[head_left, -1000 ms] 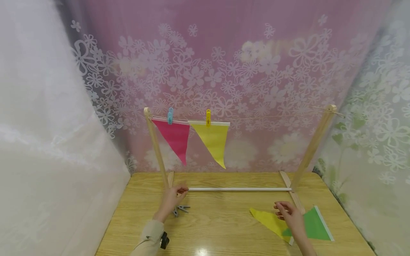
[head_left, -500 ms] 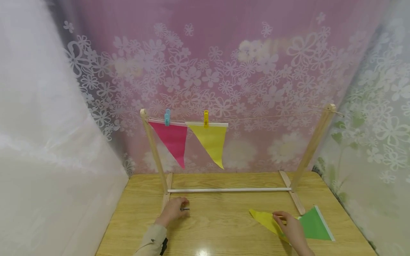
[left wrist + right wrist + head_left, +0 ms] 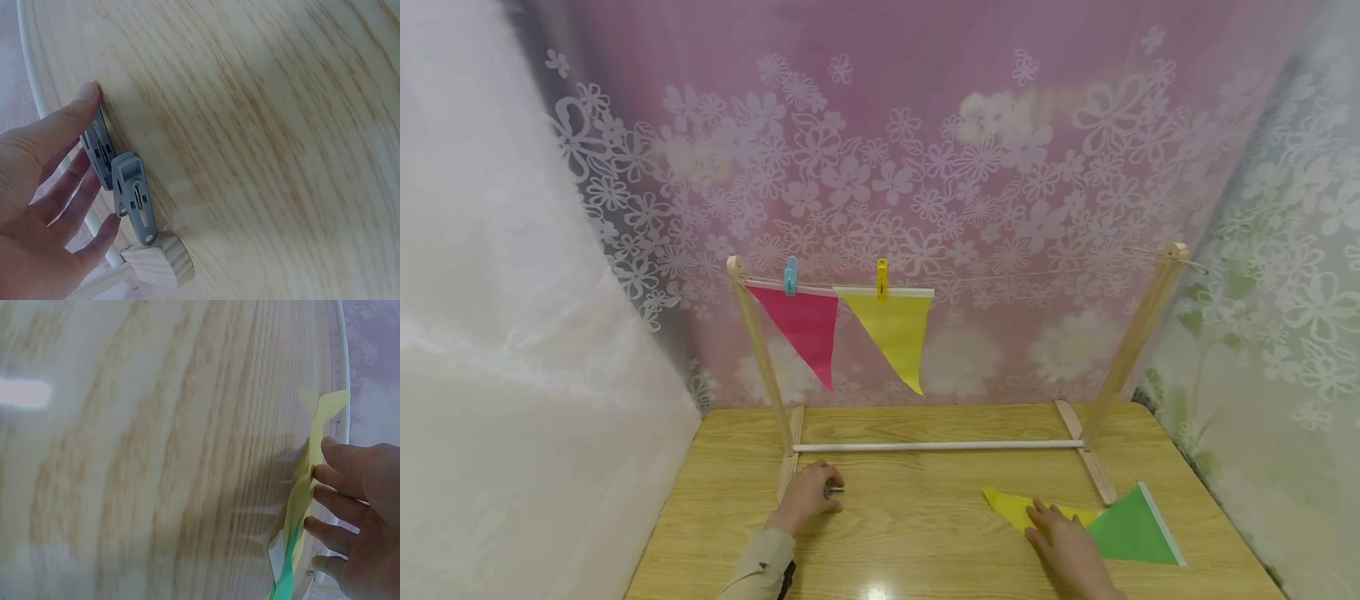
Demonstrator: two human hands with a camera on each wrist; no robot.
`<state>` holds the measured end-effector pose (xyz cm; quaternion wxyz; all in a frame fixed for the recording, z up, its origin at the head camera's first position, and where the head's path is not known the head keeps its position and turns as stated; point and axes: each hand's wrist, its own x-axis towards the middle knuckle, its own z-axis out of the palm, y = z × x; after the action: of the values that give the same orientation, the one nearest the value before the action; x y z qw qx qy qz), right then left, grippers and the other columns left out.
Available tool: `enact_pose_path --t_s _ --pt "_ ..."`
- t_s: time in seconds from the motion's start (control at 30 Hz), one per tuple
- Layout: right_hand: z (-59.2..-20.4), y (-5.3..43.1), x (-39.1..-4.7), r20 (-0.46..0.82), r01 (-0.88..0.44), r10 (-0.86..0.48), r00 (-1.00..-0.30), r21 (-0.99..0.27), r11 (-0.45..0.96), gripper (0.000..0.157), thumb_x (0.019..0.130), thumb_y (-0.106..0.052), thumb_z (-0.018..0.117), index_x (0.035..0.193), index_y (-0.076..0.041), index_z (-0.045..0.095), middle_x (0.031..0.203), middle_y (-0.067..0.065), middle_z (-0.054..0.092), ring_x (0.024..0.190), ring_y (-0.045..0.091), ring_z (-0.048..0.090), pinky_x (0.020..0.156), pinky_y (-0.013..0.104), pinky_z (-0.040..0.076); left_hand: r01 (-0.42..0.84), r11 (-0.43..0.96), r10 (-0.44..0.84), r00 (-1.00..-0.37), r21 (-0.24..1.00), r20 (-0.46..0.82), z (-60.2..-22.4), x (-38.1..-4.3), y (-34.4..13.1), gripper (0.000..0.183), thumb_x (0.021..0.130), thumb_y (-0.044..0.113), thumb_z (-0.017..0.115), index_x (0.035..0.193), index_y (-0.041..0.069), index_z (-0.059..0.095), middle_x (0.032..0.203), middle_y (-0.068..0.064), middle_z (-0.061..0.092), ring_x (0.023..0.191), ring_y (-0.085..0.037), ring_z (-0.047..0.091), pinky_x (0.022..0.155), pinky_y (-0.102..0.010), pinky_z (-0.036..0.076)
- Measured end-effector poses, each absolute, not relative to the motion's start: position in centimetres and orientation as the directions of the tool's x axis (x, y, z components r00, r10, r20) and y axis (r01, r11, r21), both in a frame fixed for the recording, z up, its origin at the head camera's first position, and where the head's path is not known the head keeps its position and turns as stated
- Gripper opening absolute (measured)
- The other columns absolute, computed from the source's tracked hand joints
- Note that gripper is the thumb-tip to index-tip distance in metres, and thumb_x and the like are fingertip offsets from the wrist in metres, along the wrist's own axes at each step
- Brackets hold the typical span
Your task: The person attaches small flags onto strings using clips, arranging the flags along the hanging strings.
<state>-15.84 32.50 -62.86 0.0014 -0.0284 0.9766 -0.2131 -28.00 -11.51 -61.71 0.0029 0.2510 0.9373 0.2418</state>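
Note:
My left hand (image 3: 807, 497) is low over the table beside the left foot of the wooden frame. In the left wrist view, its thumb and fingers pinch a grey clothespin (image 3: 97, 149). A second grey clothespin (image 3: 139, 200) lies against the first, by the frame's foot. My right hand (image 3: 1066, 546) rests on a yellow pennant (image 3: 1009, 505) lying at the right, its fingers spread and lightly bent. Partly over that pennant lies a green pennant (image 3: 1138, 527) with a white edge. The right hand hides part of both.
A string between two wooden posts (image 3: 760, 358) carries a pink pennant (image 3: 808, 325) under a blue clothespin (image 3: 791, 277). Beside it hangs another yellow pennant (image 3: 895, 329) under a yellow clothespin (image 3: 882, 279). A white rod (image 3: 940, 447) joins the posts low down. Flowered curtains surround the table.
The left hand has come down from the white rod's left end to the grey clothespins and taken one between its fingers. The right hand has lowered onto the yellow pennant.

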Motion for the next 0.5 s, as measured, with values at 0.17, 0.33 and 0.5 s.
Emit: enact_pose_path --t_s 0.17,0.33,0.5 --pt "-62.9 31.9 -15.7 0.032 -0.062 -0.053 -0.998 -0.426 0.902 0.038 0.096 -0.019 0.069 0.127 0.003 0.067 0.139 0.024 0.059 0.125 0.052 0.054 0.102 0.078 0.031 0.470 0.767 0.463 -0.877 0.438 0.129 -61.8 -27.7 -11.7 0.027 0.074 0.019 0.091 0.093 0.011 0.074 0.094 -0.004 0.065 0.080 -0.019 0.060 0.069 -0.036 0.053" --pt "-63.1 31.1 -15.7 0.069 -0.080 -0.055 -0.996 -0.441 0.894 0.038 0.094 -0.019 0.071 0.125 0.002 0.069 0.138 0.022 0.060 0.126 0.051 0.055 0.102 0.077 0.033 0.477 0.765 0.464 -0.874 0.434 0.143 -62.0 -27.7 -11.8 0.025 0.074 0.019 0.091 0.091 0.012 0.074 0.089 -0.002 0.066 0.076 -0.016 0.060 0.067 -0.034 0.053" --pt "-63.4 30.4 -15.8 0.090 -0.101 -0.067 -0.994 -0.454 0.885 0.037 0.093 -0.018 0.072 0.125 0.001 0.069 0.139 0.021 0.060 0.127 0.049 0.054 0.102 0.077 0.031 0.486 0.763 0.468 -0.870 0.426 0.156 -62.3 -27.5 -11.6 0.023 0.075 0.019 0.090 0.090 0.012 0.073 0.086 -0.001 0.066 0.075 -0.015 0.061 0.065 -0.031 0.053"
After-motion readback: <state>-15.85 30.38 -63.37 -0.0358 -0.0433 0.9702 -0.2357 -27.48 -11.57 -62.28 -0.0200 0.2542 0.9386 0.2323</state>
